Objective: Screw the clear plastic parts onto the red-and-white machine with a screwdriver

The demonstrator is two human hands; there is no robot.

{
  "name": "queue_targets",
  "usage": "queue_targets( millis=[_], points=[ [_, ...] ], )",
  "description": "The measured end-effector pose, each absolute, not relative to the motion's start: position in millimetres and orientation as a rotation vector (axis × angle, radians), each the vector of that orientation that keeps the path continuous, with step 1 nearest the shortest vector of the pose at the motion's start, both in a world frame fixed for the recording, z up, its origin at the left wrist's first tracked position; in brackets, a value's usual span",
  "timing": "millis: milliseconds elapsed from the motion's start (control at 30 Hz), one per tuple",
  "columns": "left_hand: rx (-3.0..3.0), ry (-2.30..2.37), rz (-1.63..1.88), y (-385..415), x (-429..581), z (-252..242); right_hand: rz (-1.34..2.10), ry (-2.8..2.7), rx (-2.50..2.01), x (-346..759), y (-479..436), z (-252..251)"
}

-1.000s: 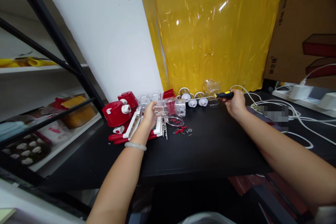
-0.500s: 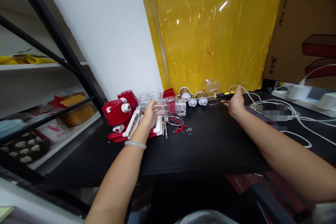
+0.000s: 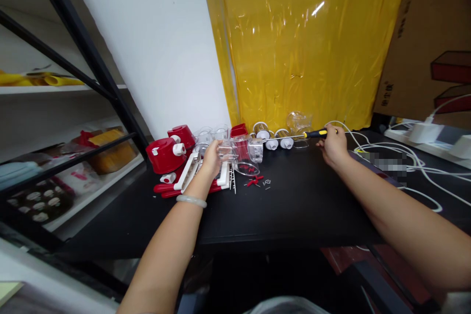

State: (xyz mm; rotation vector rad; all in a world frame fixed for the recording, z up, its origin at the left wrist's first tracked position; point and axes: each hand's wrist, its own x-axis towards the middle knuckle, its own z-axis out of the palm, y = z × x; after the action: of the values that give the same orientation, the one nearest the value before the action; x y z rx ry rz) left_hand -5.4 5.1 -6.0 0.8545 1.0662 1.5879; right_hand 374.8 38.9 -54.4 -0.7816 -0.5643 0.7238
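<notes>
At the back of a black bench (image 3: 294,206), against a wall hung with yellow plastic sheet (image 3: 301,44), we work with both arms stretched forward. Our left hand (image 3: 212,159), a pale bangle (image 3: 191,200) at the wrist, has its grip closed around a clear plastic part (image 3: 226,151) that sits among a pile of red and white housings. Two red domed covers (image 3: 165,153) lie just to the left of it, and white ribbed frames (image 3: 189,176) rest on red pieces below the hand. Our right hand (image 3: 333,146) is at the far edge of the bench, its grip clenched on the black-and-yellow handle of a screwdriver (image 3: 315,133), whose thin shaft points left, toward the clear part. Behind that shaft stands a row of small metal-and-white cylinders (image 3: 274,137) and a clear cup (image 3: 299,121). A tiny red piece (image 3: 253,181) and a few loose screws (image 3: 266,183) lie on the bare bench between our hands, nearer the left. White cables (image 3: 405,162) trail away on the right, toward chargers and a cardboard box (image 3: 430,54). A black metal shelf rack (image 3: 88,59) stands to the left.
</notes>
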Motion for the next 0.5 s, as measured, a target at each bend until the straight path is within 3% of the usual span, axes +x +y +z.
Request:
queue_targets(
  millis=[500],
  points=[
    [0.856,1.076,1.581,3.3,-5.2,-4.8,0.829,-0.395,-0.908,366.3,20.1,-34.5]
  ],
)
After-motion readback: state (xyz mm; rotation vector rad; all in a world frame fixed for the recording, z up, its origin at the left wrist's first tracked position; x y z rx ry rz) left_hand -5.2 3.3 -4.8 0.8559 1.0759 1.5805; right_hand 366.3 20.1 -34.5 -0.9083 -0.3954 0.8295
